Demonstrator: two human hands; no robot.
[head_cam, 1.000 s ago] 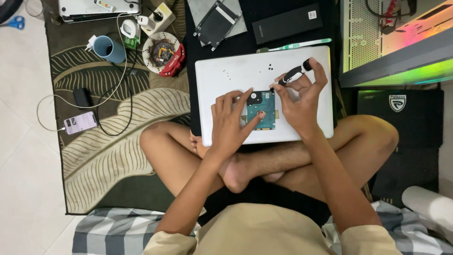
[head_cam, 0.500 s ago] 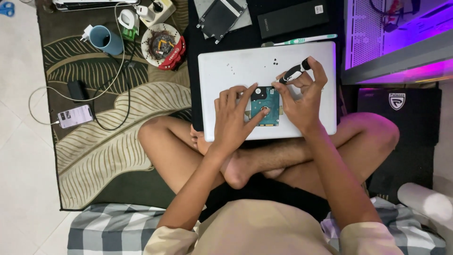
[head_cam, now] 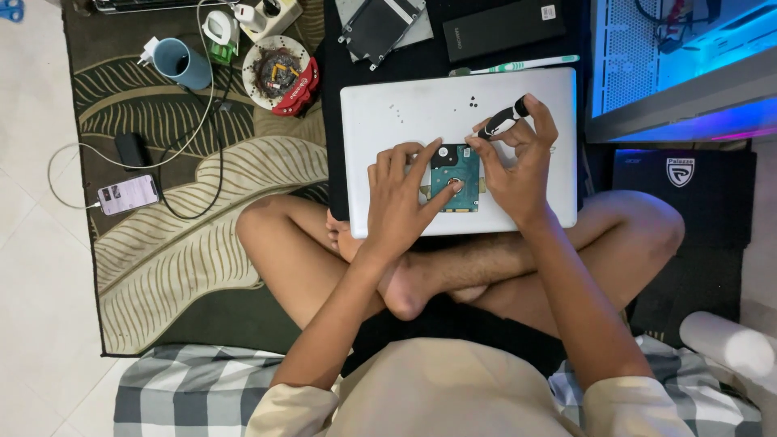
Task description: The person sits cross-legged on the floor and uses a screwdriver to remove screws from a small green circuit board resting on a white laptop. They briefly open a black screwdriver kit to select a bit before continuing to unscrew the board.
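A small hard drive (head_cam: 456, 180) with a teal circuit board facing up lies on a closed silver laptop (head_cam: 405, 113) resting across my crossed legs. My left hand (head_cam: 401, 198) presses on the drive, fingers spread, index finger on the board. My right hand (head_cam: 518, 158) grips a black-handled screwdriver (head_cam: 502, 120), its tip pointing down at the drive's upper right corner. A few tiny dark screws (head_cam: 473, 101) lie on the laptop lid above the drive.
A toothbrush (head_cam: 518, 65), a black box (head_cam: 503, 26) and a metal drive bracket (head_cam: 380, 24) lie beyond the laptop. On the leaf-pattern rug sit a blue mug (head_cam: 182, 63), a white bowl of parts (head_cam: 279, 73), a phone (head_cam: 127, 194) on a cable. A lit computer case (head_cam: 680, 57) stands right.
The camera view has shifted slightly. Both hands stay on the drive; the computer case lighting has changed from purple to blue.
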